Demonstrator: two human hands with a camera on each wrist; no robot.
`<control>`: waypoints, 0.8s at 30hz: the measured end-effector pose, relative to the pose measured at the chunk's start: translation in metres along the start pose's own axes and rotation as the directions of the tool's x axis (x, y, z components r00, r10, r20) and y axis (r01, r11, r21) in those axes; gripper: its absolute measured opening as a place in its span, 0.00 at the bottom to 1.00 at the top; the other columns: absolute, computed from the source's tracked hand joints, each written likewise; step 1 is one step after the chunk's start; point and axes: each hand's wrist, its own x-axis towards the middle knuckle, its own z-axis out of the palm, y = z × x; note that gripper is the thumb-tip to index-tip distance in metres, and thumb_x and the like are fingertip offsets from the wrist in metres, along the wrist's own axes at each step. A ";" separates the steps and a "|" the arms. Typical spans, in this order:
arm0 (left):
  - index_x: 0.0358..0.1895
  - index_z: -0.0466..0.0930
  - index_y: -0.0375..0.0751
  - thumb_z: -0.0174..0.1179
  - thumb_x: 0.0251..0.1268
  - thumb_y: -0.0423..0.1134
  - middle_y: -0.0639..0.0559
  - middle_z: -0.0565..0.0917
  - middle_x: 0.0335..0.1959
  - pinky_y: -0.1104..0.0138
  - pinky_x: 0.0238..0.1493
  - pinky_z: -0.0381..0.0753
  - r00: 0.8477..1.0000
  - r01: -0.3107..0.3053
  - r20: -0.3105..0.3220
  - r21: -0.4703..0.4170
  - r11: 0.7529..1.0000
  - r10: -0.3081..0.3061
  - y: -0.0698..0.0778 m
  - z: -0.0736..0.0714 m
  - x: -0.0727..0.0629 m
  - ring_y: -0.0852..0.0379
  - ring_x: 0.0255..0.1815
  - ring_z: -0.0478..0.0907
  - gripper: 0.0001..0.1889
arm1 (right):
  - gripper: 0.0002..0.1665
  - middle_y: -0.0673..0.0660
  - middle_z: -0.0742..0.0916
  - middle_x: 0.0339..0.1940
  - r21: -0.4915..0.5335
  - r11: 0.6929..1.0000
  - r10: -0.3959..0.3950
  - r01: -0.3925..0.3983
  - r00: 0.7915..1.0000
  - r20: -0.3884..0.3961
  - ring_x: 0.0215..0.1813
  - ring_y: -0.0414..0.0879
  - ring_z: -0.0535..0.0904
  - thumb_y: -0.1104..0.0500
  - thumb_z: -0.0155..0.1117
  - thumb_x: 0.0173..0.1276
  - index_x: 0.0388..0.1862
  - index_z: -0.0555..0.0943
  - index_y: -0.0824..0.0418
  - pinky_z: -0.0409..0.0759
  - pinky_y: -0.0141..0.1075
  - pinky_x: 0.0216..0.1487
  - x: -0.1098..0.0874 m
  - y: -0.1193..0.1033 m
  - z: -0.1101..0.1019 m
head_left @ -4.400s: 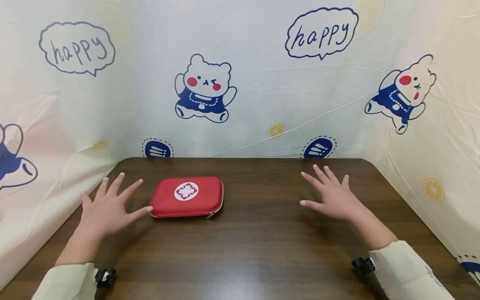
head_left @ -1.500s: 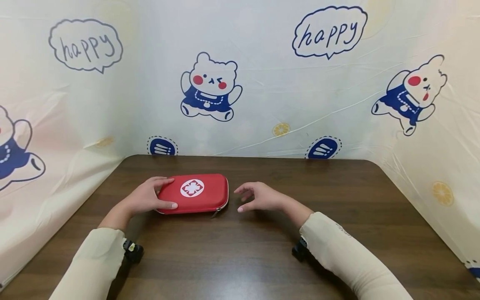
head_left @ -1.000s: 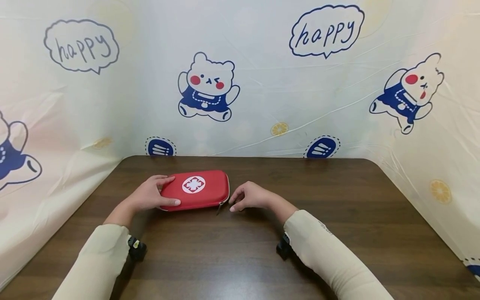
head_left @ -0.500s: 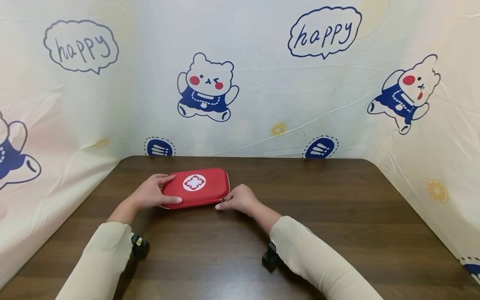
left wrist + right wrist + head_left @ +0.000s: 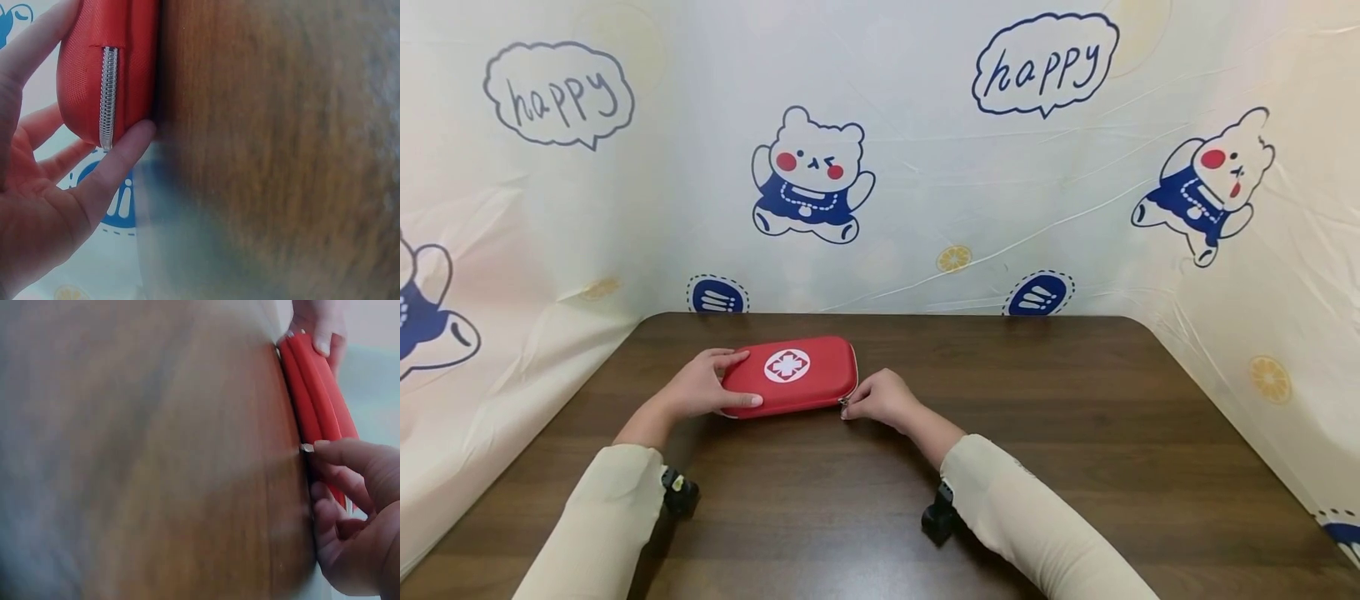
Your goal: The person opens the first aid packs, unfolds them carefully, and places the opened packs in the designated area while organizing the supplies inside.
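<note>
A red zippered first-aid case [image 5: 811,383] with a white cross emblem lies on the brown wooden table, its right end angled slightly away. My left hand [image 5: 696,387] grips the case's left end, thumb along the front edge and fingers over the far side. In the left wrist view, silver zipper teeth [image 5: 109,94] run down the end of the case [image 5: 78,81]. At the front right corner my right hand [image 5: 883,398] pinches the zipper pull [image 5: 844,405] between thumb and finger. The right wrist view shows the metal pull [image 5: 307,448] at the fingertips, partly hidden by them.
The wooden table [image 5: 1037,458] extends to both sides and in front of the case. A pale curtain [image 5: 910,183] printed with bears and "happy" bubbles surrounds the back and sides. A small black device [image 5: 938,517] sits at each wrist.
Both hands came inward from spread positions. The left took hold of the case, which turned slightly and shifted away. The right reached the front right corner and now pinches the zipper pull.
</note>
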 end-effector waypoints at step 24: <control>0.76 0.54 0.40 0.72 0.46 0.62 0.28 0.57 0.71 0.53 0.47 0.83 0.999 0.000 0.054 -0.080 0.997 0.004 -0.004 -0.005 0.001 0.29 0.67 0.56 0.56 | 0.04 0.60 0.87 0.27 0.190 0.971 -0.183 0.144 0.961 0.206 0.25 0.46 0.80 0.69 0.69 0.61 0.29 0.82 0.65 0.83 0.37 0.28 0.007 0.016 -0.024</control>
